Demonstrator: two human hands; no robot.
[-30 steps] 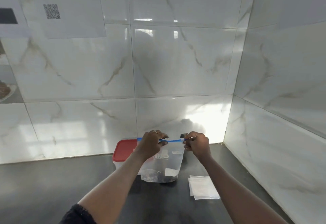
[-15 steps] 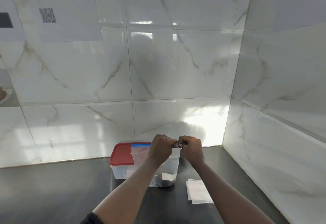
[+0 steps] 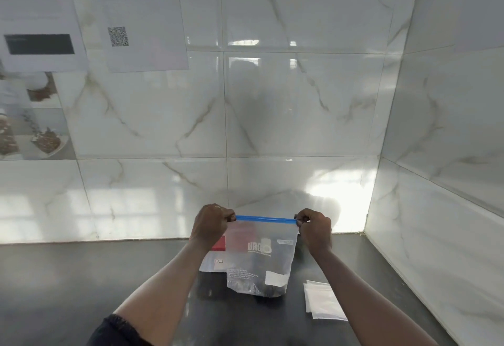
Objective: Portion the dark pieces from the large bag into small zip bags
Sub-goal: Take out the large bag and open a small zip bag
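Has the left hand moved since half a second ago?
Yes. The left hand, pinching the large bag, has moved left: it was right of the red container lid, now overlaps it.

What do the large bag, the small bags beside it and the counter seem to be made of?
Large bag: thin, soft, clear plastic film; the dark pieces show through and it creases. Small zip bags: thinner, milky plastic film, lying flat. Counter: dark, semi-gloss, probably polished stone or laminate; it faintly mirrors light.

I read "URC", white, on large bag (image 3: 261, 266) at 6 o'clock; fine print below illegible. QR code (image 3: 117, 36) on wall sheet (image 3: 152, 18), 10 o'clock.
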